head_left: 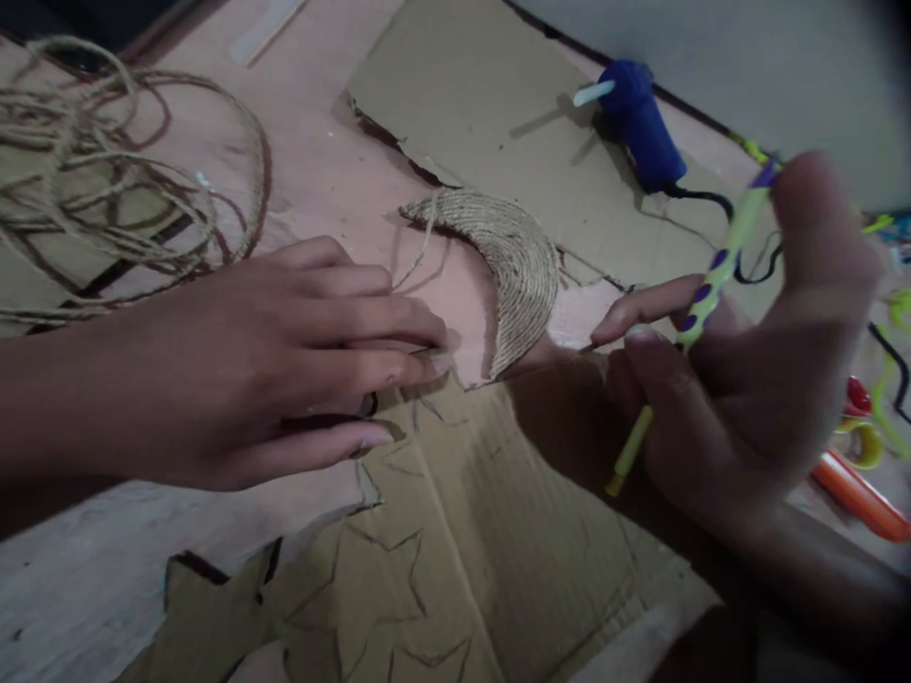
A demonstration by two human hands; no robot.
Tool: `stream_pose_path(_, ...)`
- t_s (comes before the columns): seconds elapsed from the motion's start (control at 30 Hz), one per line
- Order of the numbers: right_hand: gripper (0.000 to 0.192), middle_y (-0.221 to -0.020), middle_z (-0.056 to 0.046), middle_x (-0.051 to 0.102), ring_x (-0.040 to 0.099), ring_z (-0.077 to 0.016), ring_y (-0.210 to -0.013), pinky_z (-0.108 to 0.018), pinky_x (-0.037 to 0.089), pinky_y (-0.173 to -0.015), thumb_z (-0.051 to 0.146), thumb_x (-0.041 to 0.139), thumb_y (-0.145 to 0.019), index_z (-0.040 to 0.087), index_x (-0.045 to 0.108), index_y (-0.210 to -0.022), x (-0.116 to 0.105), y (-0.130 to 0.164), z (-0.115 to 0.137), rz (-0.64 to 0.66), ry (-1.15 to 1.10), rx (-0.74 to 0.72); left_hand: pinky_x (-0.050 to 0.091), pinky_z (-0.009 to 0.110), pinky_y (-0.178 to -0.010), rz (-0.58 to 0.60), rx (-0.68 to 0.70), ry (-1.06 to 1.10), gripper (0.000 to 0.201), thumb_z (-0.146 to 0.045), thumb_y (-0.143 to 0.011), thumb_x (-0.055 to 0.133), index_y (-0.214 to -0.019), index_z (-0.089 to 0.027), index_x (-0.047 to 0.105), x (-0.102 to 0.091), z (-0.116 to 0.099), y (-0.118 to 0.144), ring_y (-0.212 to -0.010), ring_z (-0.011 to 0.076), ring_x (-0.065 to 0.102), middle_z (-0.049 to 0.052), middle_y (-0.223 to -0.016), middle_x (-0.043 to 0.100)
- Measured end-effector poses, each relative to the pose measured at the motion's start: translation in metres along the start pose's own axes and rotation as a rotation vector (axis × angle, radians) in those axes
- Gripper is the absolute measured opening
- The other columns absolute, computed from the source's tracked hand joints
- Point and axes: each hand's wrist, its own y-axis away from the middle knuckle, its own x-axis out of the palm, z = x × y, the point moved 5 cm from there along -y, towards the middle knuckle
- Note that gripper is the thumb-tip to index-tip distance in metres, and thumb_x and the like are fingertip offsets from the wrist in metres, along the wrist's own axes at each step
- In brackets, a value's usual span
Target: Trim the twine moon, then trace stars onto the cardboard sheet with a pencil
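My right hand [747,398] grips a yellow-green pen [704,304] with purple dots, which slants through the fingers, its yellow end pointing down over the cardboard. My left hand [320,351] lies palm down with fingers stretched and slightly apart, fingertips at the upper edge of a brown cardboard sheet [455,531]. Star outlines [384,579] are drawn on that sheet, and star points are cut along its lower left. Just beyond both hands lies a crescent [530,275] covered in rows of twine, with a loose strand at its upper tip.
A tangle of twine [249,142] lies at the upper left. A blue glue gun [644,133] with a white glue stick rests on another cardboard piece [462,95] at the back. An orange object [864,498] and several coloured items lie at the right edge.
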Motion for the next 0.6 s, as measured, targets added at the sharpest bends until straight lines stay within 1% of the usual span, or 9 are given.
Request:
stream_pose_path(0.07,0.05,-0.196,-0.008,0.062,0.087,-0.019,-0.113,-0.027,0.065,-0.061,0.018,0.084,-0.124,0.041,0.087,-0.168,0.004,-0.004,-0.013,-0.173,-0.054,0.035,0.061,0.057,-0.133,0.001,0.005,0.003,0.044,-0.045,-0.135,0.054,-0.174,-0.033,0.07,0.0,-0.001,0.002,-0.153,0.0312,0.084,0.004,-0.184,0.081)
stream_pose_path(0.1,0.031,-0.16,-0.013,0.082,0.085,-0.0194,-0.098,-0.027,0.06,-0.051,0.025,0.088,-0.122,0.031,0.094,-0.151,0.004,-0.007,-0.018,-0.246,-0.175,0.009,0.059,0.055,-0.138,0.0,0.012,0.007,0.044,-0.045,-0.136,0.053,-0.174,-0.03,0.069,0.0,-0.002,0.002,-0.156,0.0306,0.083,0.005,-0.185,0.079)
stream_pose_path(0.13,0.024,-0.129,-0.013,0.088,0.082,-0.0214,-0.085,-0.028,0.058,-0.045,0.033,0.095,-0.117,0.027,0.093,-0.141,0.006,-0.011,-0.024,-0.223,-0.297,0.022,0.057,0.053,-0.142,0.005,0.015,0.01,0.043,-0.044,-0.137,0.053,-0.174,-0.027,0.069,-0.001,-0.003,0.002,-0.159,0.0301,0.081,0.006,-0.186,0.078)
stream_pose_path(0.2,0.031,-0.106,-0.007,0.091,0.079,-0.0227,-0.069,-0.032,0.063,-0.045,0.024,0.107,-0.102,0.028,0.085,-0.124,0.005,-0.016,-0.029,-0.191,-0.398,0.036,0.057,0.052,-0.145,0.034,0.006,0.018,0.042,-0.041,-0.138,0.051,-0.175,-0.027,0.067,-0.002,-0.004,0.002,-0.163,0.0298,0.079,0.005,-0.187,0.076)
stream_pose_path(0.33,0.037,-0.099,-0.001,0.093,0.074,-0.0185,-0.062,-0.029,0.056,-0.047,0.014,0.101,-0.099,0.032,0.07,-0.107,0.004,-0.008,-0.006,-0.079,-0.268,-0.045,0.063,0.057,-0.14,0.07,-0.02,0.04,0.042,-0.038,-0.136,0.05,-0.173,-0.029,0.067,-0.004,-0.003,-0.002,-0.155,0.0337,0.084,0.005,-0.182,0.079)
stream_pose_path(0.4,0.025,-0.086,-0.002,0.083,0.074,-0.0219,-0.067,-0.036,0.063,-0.058,0.027,0.088,-0.115,0.03,0.071,-0.097,0.014,0.004,0.0,0.078,-0.191,0.19,0.067,0.059,-0.135,0.075,-0.011,0.051,0.041,-0.036,-0.135,0.051,-0.172,-0.029,0.068,-0.005,-0.004,-0.004,-0.15,0.0355,0.086,0.006,-0.177,0.082)
stream_pose_path(0.5,0.033,-0.1,-0.01,0.09,0.081,-0.0259,-0.072,-0.037,0.067,-0.052,0.043,0.064,-0.128,0.028,0.093,-0.134,0.027,0.017,0.015,0.181,-0.423,0.289,0.069,0.059,-0.132,0.069,0.007,0.043,0.041,-0.036,-0.135,0.052,-0.171,-0.028,0.068,-0.004,-0.003,-0.005,-0.146,0.0363,0.087,0.008,-0.175,0.083)
stream_pose_path(0.53,0.035,-0.102,-0.011,0.09,0.084,-0.0264,-0.078,-0.036,0.068,-0.056,0.042,0.064,-0.128,0.026,0.094,-0.137,0.027,0.017,0.017,0.167,-0.422,0.274,0.068,0.058,-0.133,0.06,0.01,0.036,0.041,-0.037,-0.134,0.053,-0.171,-0.028,0.069,-0.003,-0.003,-0.004,-0.145,0.036,0.087,0.008,-0.175,0.083)
stream_pose_path(0.6,0.028,-0.099,-0.009,0.092,0.089,-0.0259,-0.088,-0.038,0.077,-0.077,0.024,0.069,-0.124,0.024,0.096,-0.13,0.032,0.015,0.022,0.341,-0.31,0.173,0.065,0.056,-0.139,0.041,0.015,0.026,0.042,-0.037,-0.133,0.056,-0.171,-0.028,0.07,-0.002,-0.002,-0.003,-0.145,0.0351,0.087,0.007,-0.176,0.083)
